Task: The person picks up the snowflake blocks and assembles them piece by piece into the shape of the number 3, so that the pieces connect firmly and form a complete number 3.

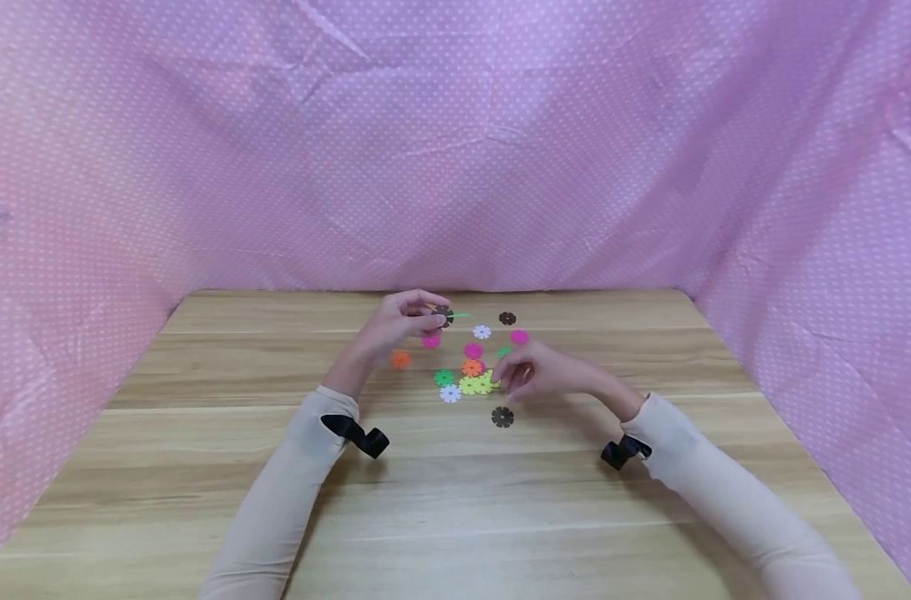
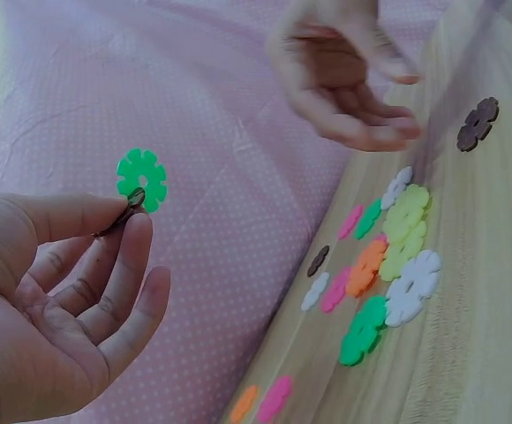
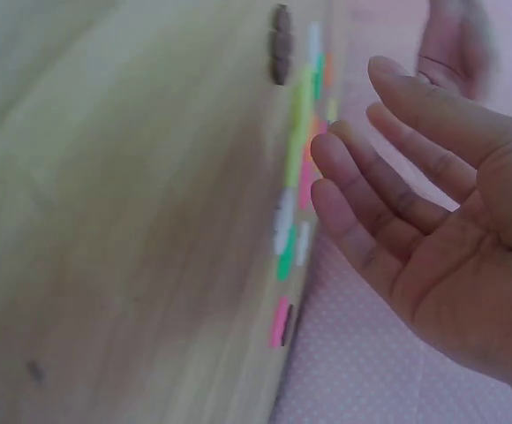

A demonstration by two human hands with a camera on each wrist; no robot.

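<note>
My left hand (image 1: 404,323) is raised over the far part of the table and pinches a dark brown notched disc (image 1: 446,317) between thumb and fingers. A bright green notched disc (image 2: 141,170) stands crosswise to it, joined at its edge. My right hand (image 1: 539,371) hovers near the yellow notched discs (image 1: 476,384). In the right wrist view its fingers (image 3: 375,216) are loosely bent, with nothing between them. Under and beside the hands lie an orange disc (image 1: 472,367), a green disc (image 1: 443,377) and a white disc (image 1: 450,393).
A brown disc (image 1: 503,417) lies nearest me on the wooden table (image 1: 455,508). Farther back are another brown disc (image 1: 507,318), a white one (image 1: 481,332) and several pink discs (image 1: 518,337). Off to the left lies an orange disc (image 1: 400,360). Pink dotted cloth (image 1: 455,167) surrounds the table.
</note>
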